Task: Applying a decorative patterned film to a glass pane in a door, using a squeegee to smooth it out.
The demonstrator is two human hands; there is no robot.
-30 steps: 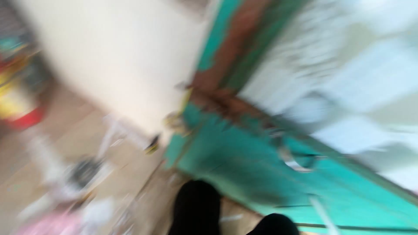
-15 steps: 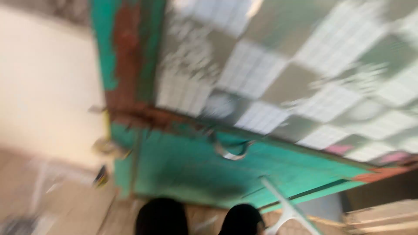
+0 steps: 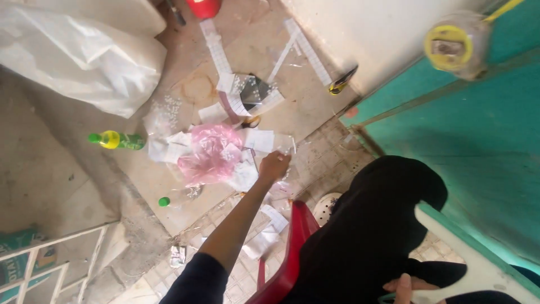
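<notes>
Head view: the left hand (image 3: 274,167) reaches down at centre frame on a bare forearm with a dark sleeve, its fingers curled around the edge of a small clear plastic piece (image 3: 286,147); how tight the grip is cannot be told. At 9 o'clock of the hand, just beside it, lies a crumpled pink bag (image 3: 209,153), thin and glossy, among flat white paper slips (image 3: 259,139). At 12 o'clock two long white strips (image 3: 306,50) lie on the smooth tan floor (image 3: 67,186), with a small yellow-and-black tool (image 3: 342,81) at their end. A green bottle (image 3: 117,140) with a yellow band lies on its side at 9 o'clock, well apart. A big white sack (image 3: 84,62), soft and creased, fills 10 o'clock. The right hand (image 3: 406,287), at 5 o'clock on the frame's bottom edge, shows only fingertips closed on a white frame bar (image 3: 467,253), rigid and angled, cut off at the corner. A red plastic chair (image 3: 289,247) is half hidden by the black-clad knee (image 3: 382,219). A teal door (image 3: 478,141) stands at 3 o'clock.
</notes>
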